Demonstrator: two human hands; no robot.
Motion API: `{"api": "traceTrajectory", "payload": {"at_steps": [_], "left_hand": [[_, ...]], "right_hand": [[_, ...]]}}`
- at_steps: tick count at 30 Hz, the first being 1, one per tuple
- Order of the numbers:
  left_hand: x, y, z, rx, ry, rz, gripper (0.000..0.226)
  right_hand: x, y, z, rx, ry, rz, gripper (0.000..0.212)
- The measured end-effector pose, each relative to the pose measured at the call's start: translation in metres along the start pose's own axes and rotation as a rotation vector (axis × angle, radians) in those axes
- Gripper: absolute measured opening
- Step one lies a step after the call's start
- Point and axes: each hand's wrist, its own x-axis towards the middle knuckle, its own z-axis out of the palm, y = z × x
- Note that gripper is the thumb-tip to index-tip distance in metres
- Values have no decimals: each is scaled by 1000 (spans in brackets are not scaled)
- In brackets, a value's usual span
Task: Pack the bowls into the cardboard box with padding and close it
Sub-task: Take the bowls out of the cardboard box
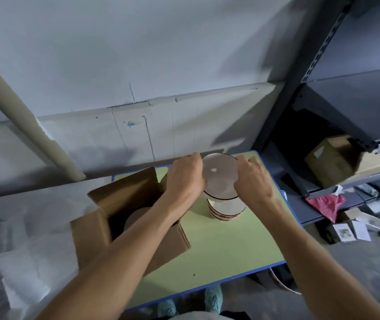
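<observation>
We see a pale wall (138, 54) fill most of the view, with a cream pipe (22, 107) slanting down its left side. A dark rack (357, 88) stands at the right. White sheeting (22, 227) lies crumpled at the left, too blurred for us to name its stuff. The green surface (219, 245), edged in blue, stands against the wall between sheeting and rack.

The box (92, 229) sits on the left part of the surface with its flaps up and open. Inside it we make out a pale round shape (135, 218), but blur keeps us from telling what it is.

Just right of the box a stack (227, 210) of bowls rests on the surface, striped at its base. Above it we hold the top bowl (220, 175), dark-rimmed, its opening turned towards us. Whether it touches the stack we cannot tell.

Our left grip (185, 179) curls round the bowl's left rim, the forearm crossing over the box. Our right grip (253, 179) curls round the right rim.

A carton (329, 158) lies on a rack shelf, a pink bag (325, 203) lower down. Teal shoes (213, 299) show under the surface's near edge
</observation>
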Motion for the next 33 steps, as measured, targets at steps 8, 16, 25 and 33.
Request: {"api": "traceTrajectory", "payload": {"at_steps": [8, 16, 25, 33], "left_hand": [[20, 35, 51, 162, -209, 53, 26], [11, 33, 83, 167, -252, 46, 36], [4, 27, 91, 197, -295, 20, 31], [-1, 31, 81, 217, -291, 52, 23]], "right_hand": [[14, 51, 34, 10, -90, 65, 44], [17, 67, 64, 17, -202, 32, 45], [16, 67, 80, -6, -225, -2, 52], [12, 56, 76, -79, -136, -51, 48]]}}
